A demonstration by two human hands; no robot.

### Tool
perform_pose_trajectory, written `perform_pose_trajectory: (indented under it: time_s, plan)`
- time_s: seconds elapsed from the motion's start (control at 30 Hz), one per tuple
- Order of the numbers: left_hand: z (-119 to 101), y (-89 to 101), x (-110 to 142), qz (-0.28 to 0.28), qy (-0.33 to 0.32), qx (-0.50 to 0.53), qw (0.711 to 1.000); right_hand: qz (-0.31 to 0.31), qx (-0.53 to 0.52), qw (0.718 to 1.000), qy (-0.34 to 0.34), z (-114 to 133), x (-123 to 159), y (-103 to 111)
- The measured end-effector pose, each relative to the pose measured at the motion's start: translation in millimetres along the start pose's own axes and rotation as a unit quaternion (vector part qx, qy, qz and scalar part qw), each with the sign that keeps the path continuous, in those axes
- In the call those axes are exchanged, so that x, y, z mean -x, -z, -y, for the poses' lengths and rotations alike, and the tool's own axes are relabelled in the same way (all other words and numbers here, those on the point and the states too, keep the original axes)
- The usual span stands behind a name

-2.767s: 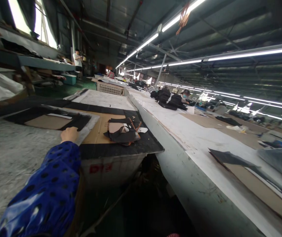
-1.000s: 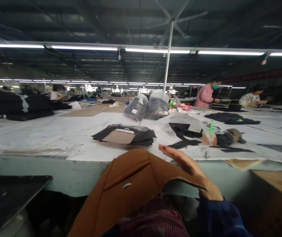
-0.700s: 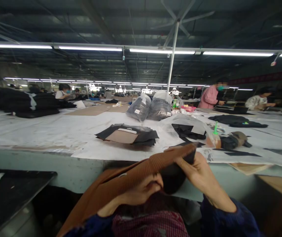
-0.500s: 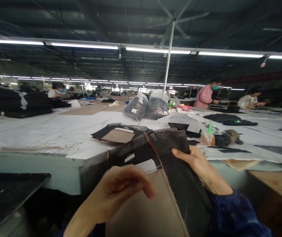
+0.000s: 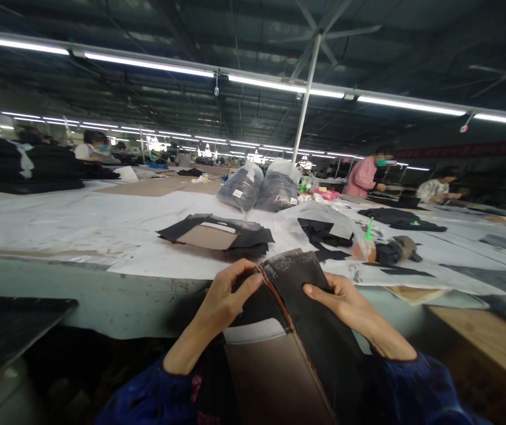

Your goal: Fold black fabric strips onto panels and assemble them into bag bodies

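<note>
Both hands are grasping a black fabric panel: the left hand (image 5: pixel 230 292) is pinching its top beside a reddish-brown seam (image 5: pixel 289 316), and the right hand (image 5: pixel 345 301) is gripping the right edge, its thumb lying over the front. The black fabric panel (image 5: pixel 324 336) is hanging tilted at the near edge of the desk (image 5: pixel 142 221), centre in the scene, and is showing a beige patch (image 5: pixel 275 375) with a white strip (image 5: pixel 255 332) along its top. Blue sleeves (image 5: pixel 147 389) are covering the forearms. Just beyond the hands, a stack of black pieces (image 5: pixel 253 237) is lying on the desk, and black scraps (image 5: pixel 324 232) are lying to its right, near an orange bottle (image 5: pixel 363 251) with a green nozzle. Farther back, two filled plastic bags (image 5: pixel 278 189) are leaning together. At far left a black bundle (image 5: pixel 53 168) is resting; at far right a person in pink (image 5: pixel 362 177) is standing
</note>
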State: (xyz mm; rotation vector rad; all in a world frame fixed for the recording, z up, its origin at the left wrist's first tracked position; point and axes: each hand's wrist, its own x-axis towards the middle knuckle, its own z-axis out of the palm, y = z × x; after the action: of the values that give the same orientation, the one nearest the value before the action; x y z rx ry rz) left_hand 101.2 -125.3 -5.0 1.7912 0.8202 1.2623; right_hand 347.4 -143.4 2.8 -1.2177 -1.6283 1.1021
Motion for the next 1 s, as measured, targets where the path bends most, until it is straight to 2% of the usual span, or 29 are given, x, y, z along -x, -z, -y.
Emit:
perform_pose_trajectory:
  time_s: [0.1,0.17,0.27,0.37,0.47,0.57,1.0]
  plan:
    - [-7.5,-1.0,4.1,0.011,-0.004,0.015,1.0,-0.001,0.067,0.996,0.057,4.5,-1.5,7.0]
    - [-10.7,-1.9,5.7,0.019,-0.006,0.029,0.999,-0.048,0.125,0.984,0.118,13.8,-1.4,11.4]
    - [-13.7,-3.6,8.2,0.045,-0.017,0.037,0.998,-0.106,0.236,0.932,0.255,38.3,1.1,13.6]
    - [-14.7,-5.2,10.8,0.059,-0.027,0.023,0.998,-0.033,0.333,0.885,0.324,68.0,3.0,9.4]
    - [-13.1,-5.6,13.1,0.059,-0.036,0.015,0.998,0.079,0.381,0.861,0.328,90.4,0.5,1.5]
    - [-11.2,-4.5,15.4,0.053,-0.036,0.017,0.998,0.148,0.385,0.85,0.327,99.5,-4.1,-7.1]
    - [-12.1,-6.2,20.2,0.07,-0.024,0.088,0.993,0.117,0.417,0.859,0.274,101.7,-0.6,-25.6]
